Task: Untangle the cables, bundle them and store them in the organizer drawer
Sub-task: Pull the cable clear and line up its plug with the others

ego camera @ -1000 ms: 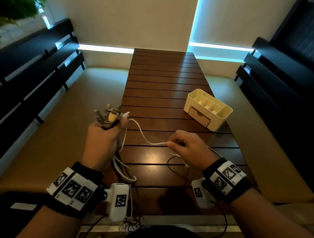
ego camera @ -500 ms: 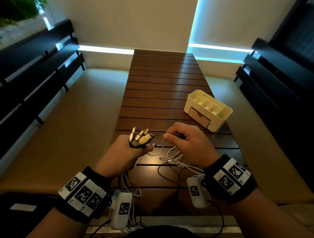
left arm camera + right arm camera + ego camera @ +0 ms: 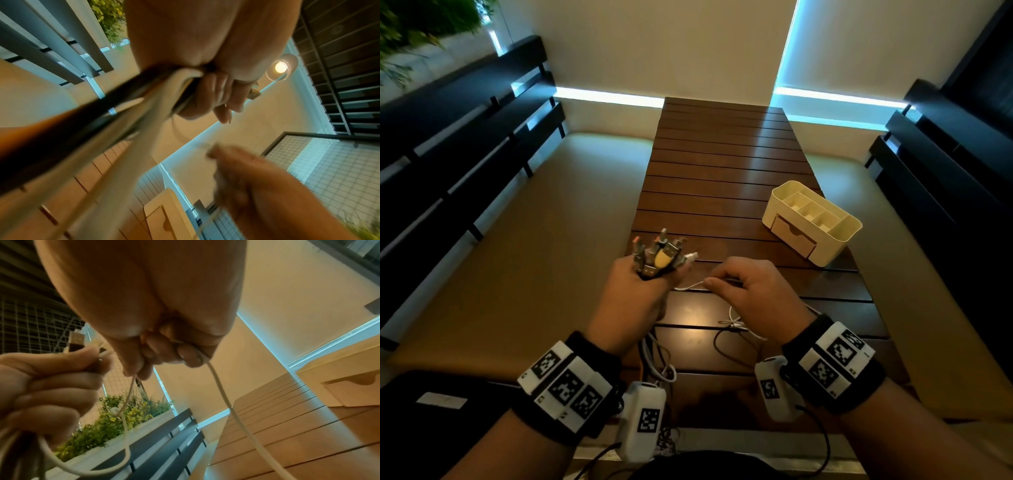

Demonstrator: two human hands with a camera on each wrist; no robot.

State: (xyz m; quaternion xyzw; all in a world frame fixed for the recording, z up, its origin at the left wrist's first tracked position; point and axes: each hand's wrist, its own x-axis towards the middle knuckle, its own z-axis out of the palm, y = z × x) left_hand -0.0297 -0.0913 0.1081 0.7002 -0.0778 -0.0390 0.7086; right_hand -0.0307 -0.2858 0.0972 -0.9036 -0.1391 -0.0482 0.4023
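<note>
My left hand (image 3: 635, 294) grips a bundle of cable plugs (image 3: 659, 255) upright above the slatted wooden table (image 3: 722, 164); black and white cables hang from the fist (image 3: 115, 104) toward the near edge. My right hand (image 3: 748, 291) pinches a thin white cable (image 3: 688, 286) that runs from that bundle, and the same cable (image 3: 224, 399) trails down from its curled fingers. Loose white and black cable loops (image 3: 732, 329) lie on the table under the right hand. The cream organizer (image 3: 811, 222) stands at the right, its front drawer (image 3: 792, 236) closed.
Dark slatted benches (image 3: 465, 137) flank the table on both sides, the right one (image 3: 945, 164) close behind the organizer. The table's far half is bare wood. Wrist-camera cables hang near the table's near edge (image 3: 722, 442).
My left hand with the plug bundle dropped and moved right, then rose slightly. My right hand moved up and left along the white cable, closing the gap to the left hand.
</note>
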